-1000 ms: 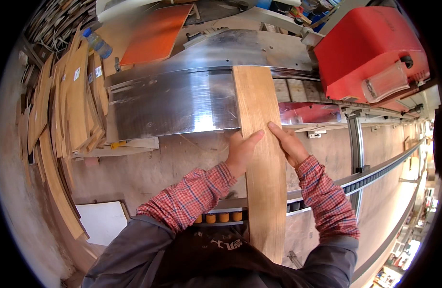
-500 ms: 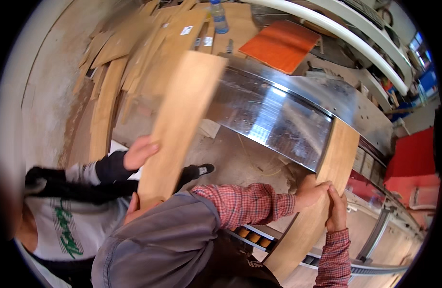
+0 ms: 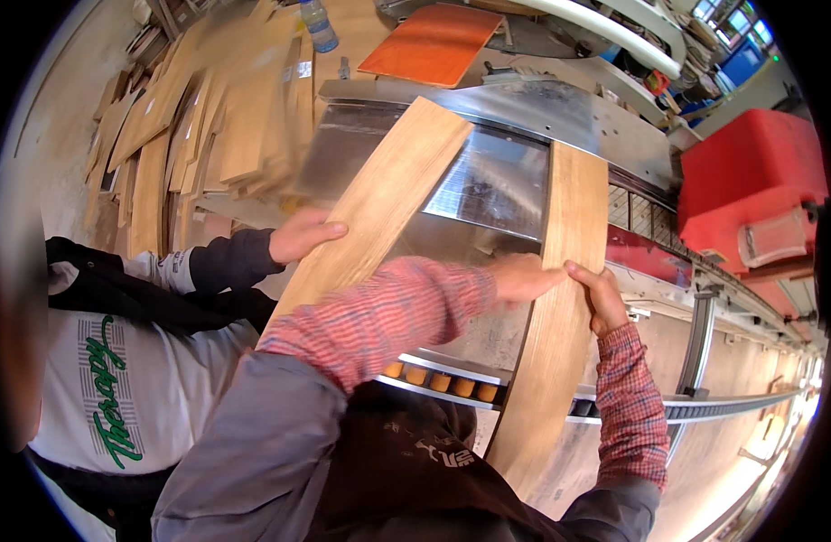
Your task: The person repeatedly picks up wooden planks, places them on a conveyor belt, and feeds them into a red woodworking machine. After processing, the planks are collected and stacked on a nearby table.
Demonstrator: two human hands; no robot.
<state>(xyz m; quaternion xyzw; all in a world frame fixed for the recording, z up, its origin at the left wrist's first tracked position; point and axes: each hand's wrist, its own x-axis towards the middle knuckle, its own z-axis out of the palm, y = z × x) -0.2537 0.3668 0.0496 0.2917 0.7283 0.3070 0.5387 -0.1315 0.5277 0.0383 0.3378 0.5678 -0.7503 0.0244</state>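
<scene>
A long, pale wooden board (image 3: pixel 574 212) runs from the shiny metal machine table (image 3: pixel 492 185) back toward my body. My left hand (image 3: pixel 522 275), arm stretched across, has its fingers over the board's left edge; its thumb is hidden. Gripping the right edge is my right hand (image 3: pixel 601 300), thumb on top. The two hands nearly meet there. To the left, a co-worker's hand (image 3: pixel 304 235) holds a second wooden board (image 3: pixel 379 194) at its left edge. That board's far end is over the metal table, and my left sleeve covers part of its near end.
Stacked wooden boards (image 3: pixel 149 194) lie at the far left. A water bottle (image 3: pixel 319 25) and an orange-red panel (image 3: pixel 431 43) are beyond the machine. A red machine housing (image 3: pixel 750 181) stands at right. A roller rail (image 3: pixel 438 381) crosses before me.
The view has shifted to the right. The co-worker's board has come rightward, closer to mine, its far end now over the metal table. Both my hands remain on my board.
</scene>
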